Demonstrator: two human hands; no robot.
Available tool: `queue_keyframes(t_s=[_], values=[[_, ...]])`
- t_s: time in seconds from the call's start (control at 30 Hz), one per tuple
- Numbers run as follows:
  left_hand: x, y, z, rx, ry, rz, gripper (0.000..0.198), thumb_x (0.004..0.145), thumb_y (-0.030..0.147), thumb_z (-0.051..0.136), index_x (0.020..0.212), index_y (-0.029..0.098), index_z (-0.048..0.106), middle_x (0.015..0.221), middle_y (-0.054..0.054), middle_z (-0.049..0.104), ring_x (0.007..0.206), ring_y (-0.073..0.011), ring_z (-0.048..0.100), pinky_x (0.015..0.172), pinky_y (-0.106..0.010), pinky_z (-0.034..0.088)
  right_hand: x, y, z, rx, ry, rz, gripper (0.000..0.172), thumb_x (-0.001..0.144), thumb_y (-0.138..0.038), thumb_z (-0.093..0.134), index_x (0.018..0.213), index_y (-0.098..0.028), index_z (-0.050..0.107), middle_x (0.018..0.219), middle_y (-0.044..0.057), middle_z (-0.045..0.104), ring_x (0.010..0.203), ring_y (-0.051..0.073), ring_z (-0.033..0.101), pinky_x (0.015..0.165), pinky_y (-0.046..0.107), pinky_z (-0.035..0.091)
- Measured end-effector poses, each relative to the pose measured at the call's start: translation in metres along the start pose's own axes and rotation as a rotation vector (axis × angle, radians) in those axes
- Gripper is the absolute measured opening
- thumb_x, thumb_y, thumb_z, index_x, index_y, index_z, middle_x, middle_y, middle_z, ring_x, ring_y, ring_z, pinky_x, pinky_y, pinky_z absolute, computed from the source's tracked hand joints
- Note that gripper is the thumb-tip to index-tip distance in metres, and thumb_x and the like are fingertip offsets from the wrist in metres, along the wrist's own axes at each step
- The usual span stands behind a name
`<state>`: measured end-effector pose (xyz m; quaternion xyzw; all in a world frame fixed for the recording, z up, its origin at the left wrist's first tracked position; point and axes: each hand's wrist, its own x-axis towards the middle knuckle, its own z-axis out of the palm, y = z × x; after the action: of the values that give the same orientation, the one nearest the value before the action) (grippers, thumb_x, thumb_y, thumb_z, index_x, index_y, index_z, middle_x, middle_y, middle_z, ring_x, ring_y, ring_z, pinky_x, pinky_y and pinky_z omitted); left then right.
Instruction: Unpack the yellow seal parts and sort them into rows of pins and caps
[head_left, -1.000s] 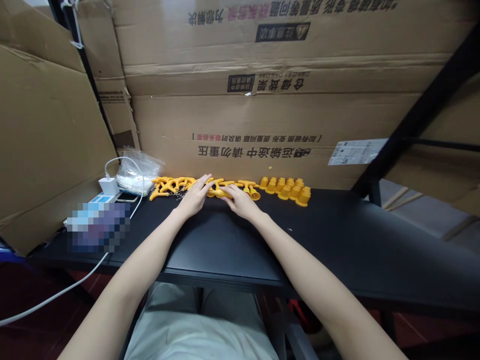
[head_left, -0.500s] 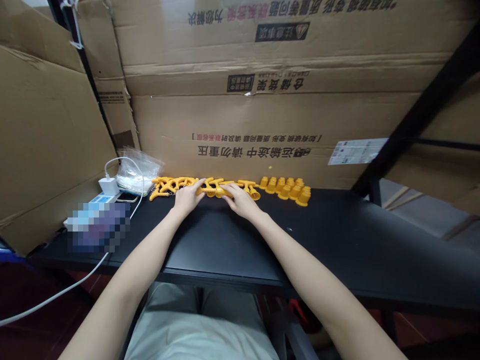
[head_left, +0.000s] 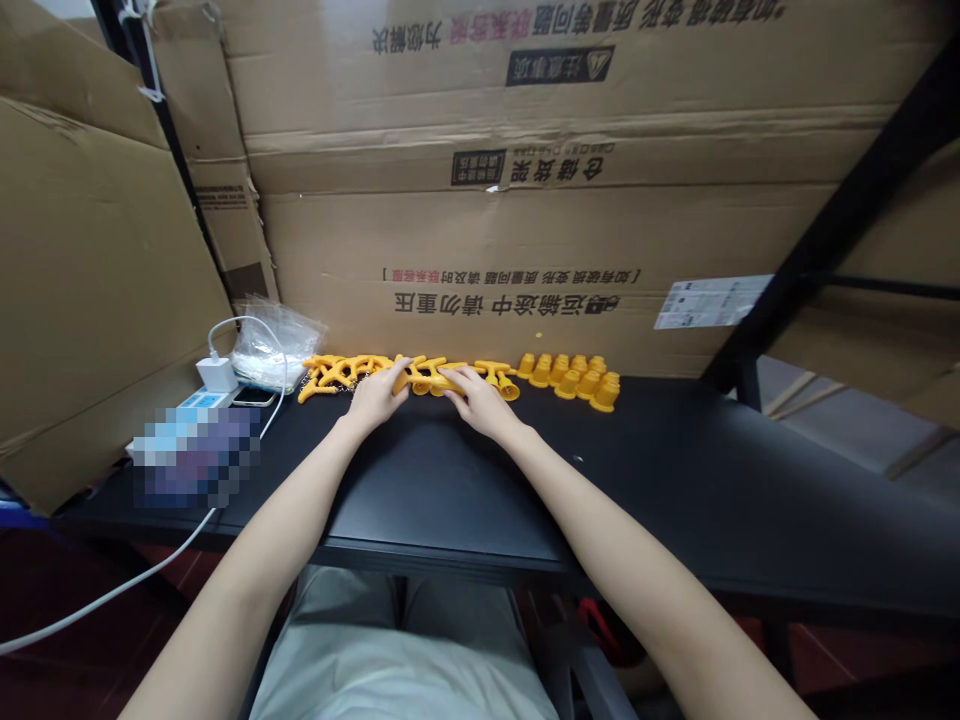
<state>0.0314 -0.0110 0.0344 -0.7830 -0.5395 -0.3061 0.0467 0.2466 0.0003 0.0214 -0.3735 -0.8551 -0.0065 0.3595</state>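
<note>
Yellow branching plastic pieces lie in a row along the back of the black table, with small chain-like bits among them. My left hand is closed on the left part of a yellow piece in the middle of this row. Around the right part of that yellow piece, my right hand is closed too. Just right of my right hand is a yellow cup-like part. Farther right, several yellow stepped cups stand grouped on the table. The fingertips are partly hidden.
Cardboard sheets wall the back and left of the black table. On the left are a white charger on a power strip, a cable, a phone, a clear plastic bag and a blurred-out item. A dark shelf post slants at right.
Both hands stay almost where they were on the yellow piece. The view has shifted very slightly.
</note>
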Motion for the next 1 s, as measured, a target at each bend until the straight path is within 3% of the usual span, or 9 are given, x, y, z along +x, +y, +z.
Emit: queue_keyframes(t_s=[0.13,0.23,0.4,0.5,0.63,0.73,0.8,0.9,1.0], values=[[0.002,-0.01,0.001,-0.037,-0.018,-0.059,0.045,0.083,0.025,0.055,0.128,0.023,0.05,0.093,-0.005,0.07,0.083,-0.0204,0.066,0.079,-0.031,0.049,0.002,0.003,0.002,0.085,0.012,-0.036,0.045,0.09,-0.025,0.047,0.136,-0.025,0.046,0.121,0.012,0.054,0.111,0.026,0.056,0.095,0.047,0.047],[0.003,-0.017,0.001,-0.054,-0.04,-0.079,0.042,0.083,0.026,0.054,0.125,0.022,0.051,0.086,-0.004,0.068,0.078,-0.0199,0.065,0.076,-0.03,0.048,0.003,0.009,0.003,0.174,0.029,-0.031,0.046,0.087,-0.021,0.051,0.132,-0.02,0.046,0.119,0.014,0.054,0.105,0.024,0.058,0.092,0.046,0.049],[0.003,-0.021,-0.001,-0.058,-0.064,-0.056,0.039,0.083,0.025,0.052,0.121,0.021,0.053,0.083,-0.004,0.066,0.077,-0.0199,0.064,0.074,-0.029,0.047,0.003,0.018,0.002,0.324,-0.022,0.076,0.041,0.083,-0.025,0.057,0.123,-0.017,0.054,0.11,0.012,0.062,0.085,0.02,0.064,0.084,0.043,0.052],[0.003,-0.021,-0.001,-0.056,-0.066,-0.037,0.036,0.083,0.024,0.052,0.119,0.02,0.053,0.084,-0.004,0.066,0.077,-0.0197,0.063,0.074,-0.029,0.047,0.004,0.017,0.0,0.445,-0.07,0.181,0.044,0.086,-0.035,0.056,0.124,-0.013,0.056,0.091,0.01,0.068,0.079,0.02,0.066,0.081,0.04,0.052],[0.002,-0.018,-0.001,-0.067,-0.059,-0.022,0.035,0.083,0.024,0.052,0.118,0.021,0.054,0.083,-0.003,0.066,0.075,-0.0185,0.063,0.072,-0.028,0.046,0.006,0.011,0.0,0.618,-0.07,0.322,0.052,0.084,-0.062,0.05,0.091,-0.014,0.068,0.068,0.005,0.068,0.06,0.016,0.065,0.063,0.03,0.053],[0.002,-0.015,-0.001,-0.081,-0.045,-0.009,0.034,0.082,0.024,0.054,0.116,0.022,0.054,0.081,-0.002,0.066,0.073,-0.0175,0.063,0.072,-0.027,0.046,0.008,0.006,0.001,0.663,-0.035,0.45,0.066,0.077,-0.077,0.044,0.059,-0.014,0.06,0.053,0.004,0.062,0.043,0.012,0.057,0.048,0.023,0.046],[0.002,-0.012,-0.001,-0.093,-0.043,-0.007,0.034,0.081,0.024,0.054,0.115,0.022,0.055,0.078,-0.002,0.065,0.071,-0.0173,0.062,0.071,-0.027,0.046,0.009,0.005,0.001,0.669,-0.028,0.54,0.07,0.076,-0.08,0.04,0.051,-0.015,0.054,0.046,0.005,0.058,0.036,0.01,0.052,0.042,0.022,0.042],[0.003,-0.01,-0.002,-0.079,-0.051,-0.022,0.035,0.081,0.024,0.054,0.116,0.022,0.054,0.075,-0.001,0.065,0.069,-0.0174,0.062,0.07,-0.027,0.046,0.01,0.007,0.002,0.677,-0.029,0.613,0.07,0.079,-0.077,0.037,0.056,-0.014,0.056,0.051,0.007,0.062,0.035,0.01,0.051,0.039,0.022,0.041],[0.003,-0.011,-0.003,-0.034,-0.048,-0.049,0.036,0.083,0.026,0.053,0.118,0.022,0.053,0.075,-0.001,0.065,0.069,-0.0181,0.062,0.07,-0.028,0.046,0.01,0.01,0.001,0.701,0.002,0.534,0.056,0.083,-0.067,0.046,0.083,-0.014,0.066,0.077,0.009,0.071,0.049,0.012,0.063,0.05,0.024,0.05]])
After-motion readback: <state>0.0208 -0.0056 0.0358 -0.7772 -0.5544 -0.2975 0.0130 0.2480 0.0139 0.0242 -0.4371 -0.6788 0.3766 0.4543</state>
